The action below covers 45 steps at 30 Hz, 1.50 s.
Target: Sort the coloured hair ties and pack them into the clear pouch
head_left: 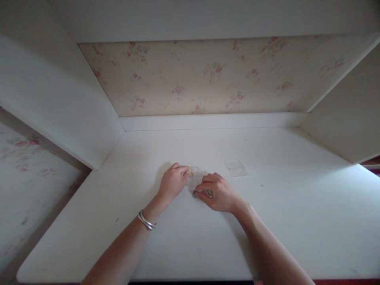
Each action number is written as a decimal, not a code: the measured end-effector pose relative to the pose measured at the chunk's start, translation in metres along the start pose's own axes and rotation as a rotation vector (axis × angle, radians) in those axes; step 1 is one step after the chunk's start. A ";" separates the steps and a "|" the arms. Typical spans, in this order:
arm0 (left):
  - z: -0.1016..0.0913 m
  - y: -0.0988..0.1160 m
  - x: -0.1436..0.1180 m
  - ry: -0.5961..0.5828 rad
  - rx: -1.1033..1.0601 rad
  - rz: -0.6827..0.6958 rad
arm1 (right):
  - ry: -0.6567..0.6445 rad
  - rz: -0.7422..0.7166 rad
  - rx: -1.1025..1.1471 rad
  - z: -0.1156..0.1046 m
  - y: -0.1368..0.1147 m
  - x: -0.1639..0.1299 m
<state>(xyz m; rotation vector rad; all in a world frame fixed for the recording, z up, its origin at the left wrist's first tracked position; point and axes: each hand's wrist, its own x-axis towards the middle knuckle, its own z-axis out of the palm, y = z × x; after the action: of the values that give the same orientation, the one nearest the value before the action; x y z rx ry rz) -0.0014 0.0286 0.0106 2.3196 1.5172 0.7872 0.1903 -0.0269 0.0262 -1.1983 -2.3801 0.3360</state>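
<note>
Clear packet (194, 179) pinched flat on worktop (267, 221) by left hand (172, 183); right hand (218, 192) grip closed on small metal piece (203, 193); keep the packet pinned.

We're looking down at a plain white desk (297, 221) set into an alcove — white side panels (59, 107) rise on both sides and a white board (208, 18) closes it off overhead. The back wall (208, 79) is covered in cream wallpaper with small pink roses, and a low white ledge (213, 120) runs along its foot. More of that floral paper shows off to the left (26, 166). Daylight comes in from the right — it brightens that end of the desktop.
</note>
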 end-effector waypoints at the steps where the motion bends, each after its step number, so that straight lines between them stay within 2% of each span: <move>1: -0.001 -0.001 -0.001 0.005 -0.014 0.007 | -0.015 -0.002 -0.008 0.000 -0.001 0.000; 6: -0.014 -0.006 -0.014 0.073 -0.108 0.012 | -0.060 -0.016 -0.028 0.001 -0.002 -0.001; 11: -0.025 -0.006 -0.030 0.090 -0.155 0.016 | -0.076 -0.024 -0.067 0.004 -0.003 -0.001; 19: -0.026 0.003 -0.038 0.038 -0.139 0.051 | -0.071 -0.048 -0.048 0.006 -0.005 0.001; 27: -0.027 0.005 -0.041 0.006 -0.097 0.058 | -0.036 -0.023 0.072 0.009 -0.003 0.002; 31: -0.029 0.007 -0.042 -0.004 -0.098 0.065 | 0.039 0.023 0.263 0.012 -0.002 0.001; 35: -0.033 0.009 -0.042 -0.014 -0.132 0.084 | 0.188 0.215 0.440 0.014 0.001 0.003; 37: -0.034 0.011 -0.043 -0.044 -0.144 0.110 | 0.281 0.309 0.427 0.016 0.006 0.005; 40: -0.034 0.013 -0.045 -0.150 -0.125 0.173 | 0.396 0.360 0.364 0.020 0.018 0.008; 45: -0.027 0.015 -0.049 -0.283 -0.028 0.253 | 0.462 0.450 0.339 0.031 0.030 0.013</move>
<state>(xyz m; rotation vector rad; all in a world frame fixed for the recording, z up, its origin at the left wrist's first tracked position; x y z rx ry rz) -0.0208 -0.0236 0.0259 2.5056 1.1034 0.5014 0.1887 0.0012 -0.0090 -1.4480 -1.5810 0.5149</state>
